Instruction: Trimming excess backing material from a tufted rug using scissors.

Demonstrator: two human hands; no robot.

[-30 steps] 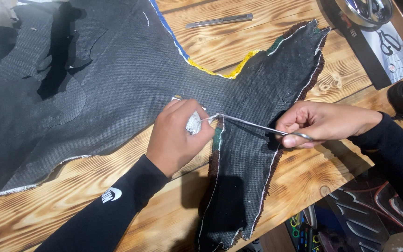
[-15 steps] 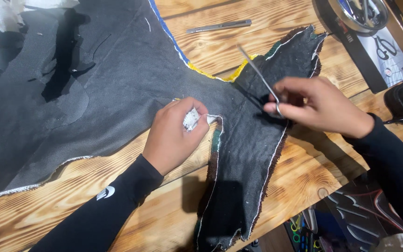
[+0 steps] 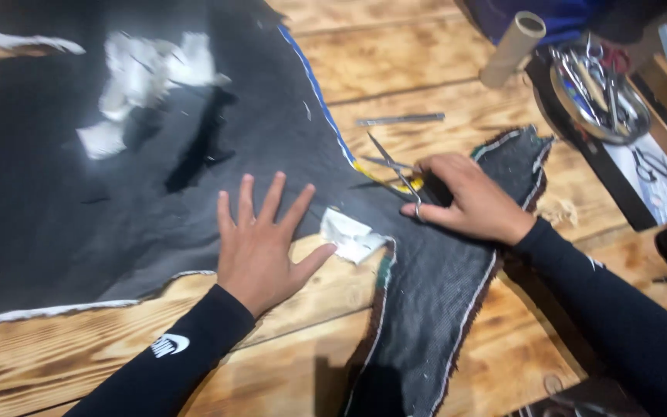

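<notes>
While pressed flat, fingers spread, on dark fabric (image 3: pixel 156 193), left hand (image 3: pixel 260 243) held nothing; right hand (image 3: pixel 468 201), just rightward, clasped scissors (image 3: pixel 395 174), blades open, pointing up-left.

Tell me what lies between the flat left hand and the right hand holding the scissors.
In the head view, a crumpled white scrap lies on the dark fabric between the left hand and right hand with scissors.

Left hand (image 3: pixel 260 243) splayed, right hand (image 3: pixel 468 201) clenched.
</notes>
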